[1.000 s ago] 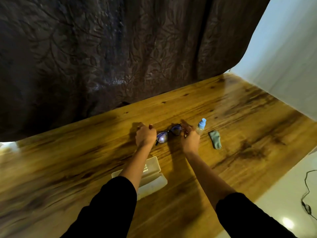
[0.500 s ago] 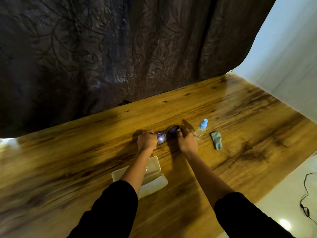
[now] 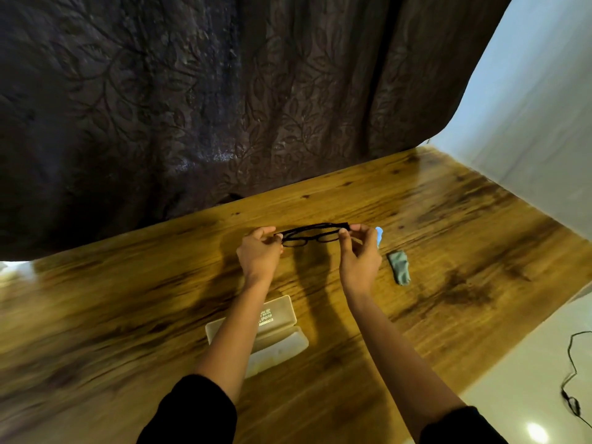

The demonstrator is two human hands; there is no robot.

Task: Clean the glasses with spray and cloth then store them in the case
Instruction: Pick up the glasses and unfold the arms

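Note:
Black-framed glasses (image 3: pixel 309 235) are held folded above the wooden table, level between both hands. My left hand (image 3: pixel 259 255) pinches the left end of the frame. My right hand (image 3: pixel 360 253) pinches the right end. Just behind my right hand stands the spray bottle (image 3: pixel 379 236); only its light-blue cap shows. A crumpled grey-green cloth (image 3: pixel 399 267) lies on the table to the right of my right hand. The cream glasses case (image 3: pixel 282 328) lies open near the front of the table, partly under my left forearm.
The wooden table (image 3: pixel 448 235) runs to a dark patterned curtain (image 3: pixel 224 107) at the back and a pale wall (image 3: pixel 528 123) at the right. Its near right edge drops to a light floor with a black cable (image 3: pixel 571 379).
The glasses were resting on the table between my hands; now both hands have lifted them and folded them shut. My right hand now covers most of the spray bottle.

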